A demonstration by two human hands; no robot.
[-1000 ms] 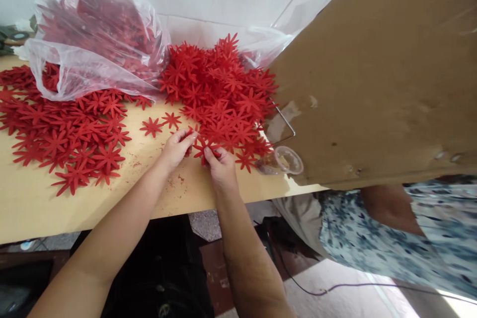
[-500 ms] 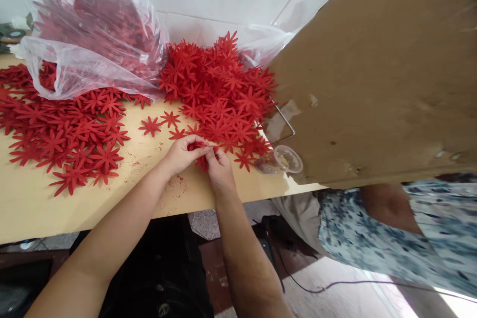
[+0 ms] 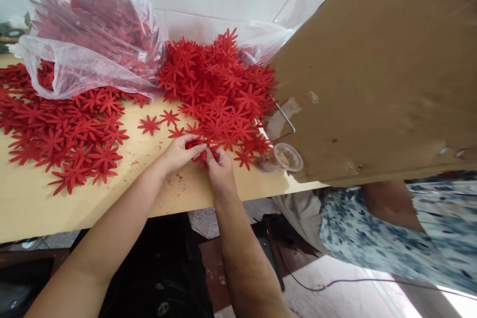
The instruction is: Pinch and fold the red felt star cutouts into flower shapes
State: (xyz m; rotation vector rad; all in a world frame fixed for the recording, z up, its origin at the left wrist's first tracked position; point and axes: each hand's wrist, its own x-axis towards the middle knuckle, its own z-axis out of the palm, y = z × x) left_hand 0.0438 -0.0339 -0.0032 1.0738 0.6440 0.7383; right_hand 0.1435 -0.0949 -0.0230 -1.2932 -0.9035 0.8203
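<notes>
Both hands pinch one red flower-shaped cutout [image 3: 201, 155] above the table, close to its front edge. My left hand [image 3: 182, 151] grips it from the left with thumb and fingers, and my right hand [image 3: 221, 171] closes on its right side. Fingers cover much of the cutout. Just beyond the hands rises a heap of the same red flower cutouts [image 3: 219, 89]. A single loose red flower [image 3: 149, 125] lies to the left of that heap, with a few others near it.
A second red pile [image 3: 63, 134] spreads across the left, below a clear plastic bag [image 3: 93, 35] of red pieces. To the right, a clear plastic cup [image 3: 288, 157] lies by a bent metal wire [image 3: 286, 121] and a large brown board [image 3: 372, 69]. Another person [image 3: 391, 233] is beyond the board's lower edge.
The fingertips have shifted slightly around the red flower cutout, and the thumbs sit a little further apart. Piles, bag and cup stay where they were.
</notes>
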